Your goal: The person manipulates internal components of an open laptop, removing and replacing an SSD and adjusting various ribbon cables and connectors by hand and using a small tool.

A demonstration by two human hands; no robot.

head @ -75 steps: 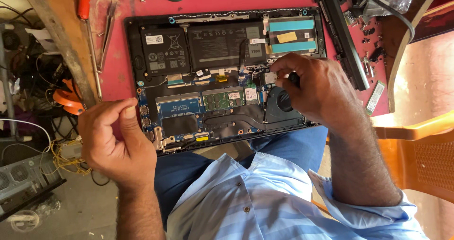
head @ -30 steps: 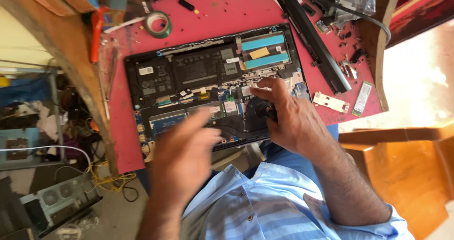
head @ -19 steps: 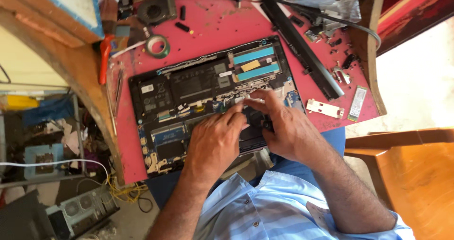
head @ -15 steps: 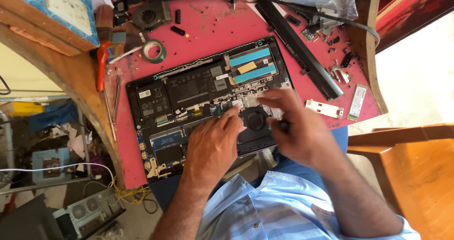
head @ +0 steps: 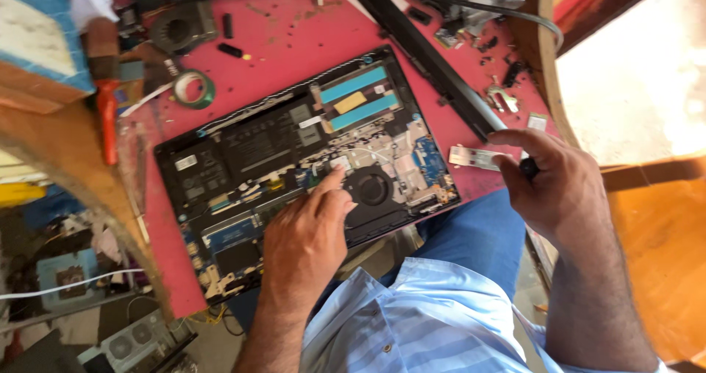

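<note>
Counter [head: 279, 57] red. Laptop chassis [head: 294, 174] black; two blue strips [head: 353, 86], yellow pad between. Fan [head: 371, 189] black. Shirt [head: 434, 321] light-blue striped. Tape roll [head: 193, 88] green.

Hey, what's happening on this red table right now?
A person in a blue striped shirt sits at a red table with an opened laptop lying on it, its back cover off and the boards and battery exposed. The left hand rests on the laptop, fingertips beside the round black cooling fan. The right hand is off to the side, past the laptop's edge, holding a small dark tool. A roll of tape and loose parts lie around.
</note>
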